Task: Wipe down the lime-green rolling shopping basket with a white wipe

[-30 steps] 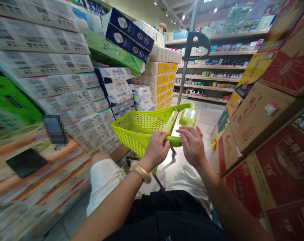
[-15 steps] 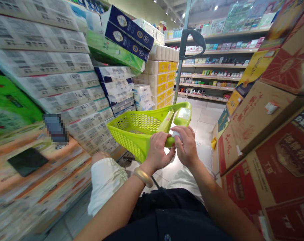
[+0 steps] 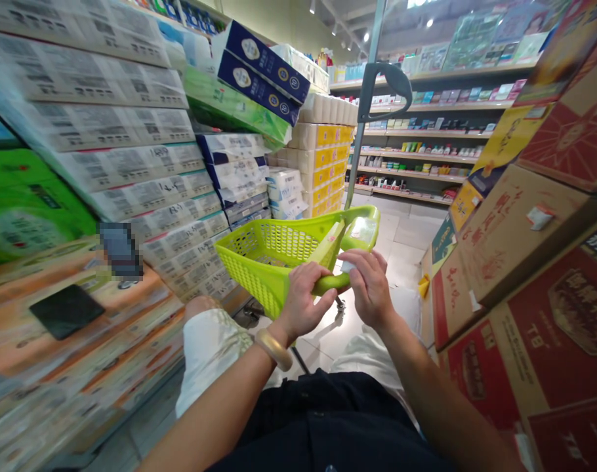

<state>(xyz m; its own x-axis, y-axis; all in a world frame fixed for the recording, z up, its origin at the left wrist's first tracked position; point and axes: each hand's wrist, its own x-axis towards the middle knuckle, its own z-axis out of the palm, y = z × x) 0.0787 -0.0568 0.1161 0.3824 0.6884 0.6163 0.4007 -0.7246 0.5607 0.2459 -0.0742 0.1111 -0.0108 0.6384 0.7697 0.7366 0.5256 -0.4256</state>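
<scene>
And here we are in the aisle, with our left hand (image 3: 306, 303) wrapping firmly around the green handle (image 3: 330, 284) of a lime plastic shopping basket (image 3: 244, 275), fingers closed, a grip that seems to be steadying the basket out in front of us on its wheeled frame. Our right hand (image 3: 370, 288) is hovering just beside it, fingers half curled, tips down at a small white scrap (image 3: 348, 266) by the handle; we can't tell whether they're holding it. The basket is sitting tucked between stacked packs of toilet paper (image 3: 131, 131) on our left and cardboard cartons (image 3: 519, 255) on our right, with store shelves (image 3: 416, 131) running ahead, and a bangle (image 3: 273, 349) is circling our left wrist
</scene>
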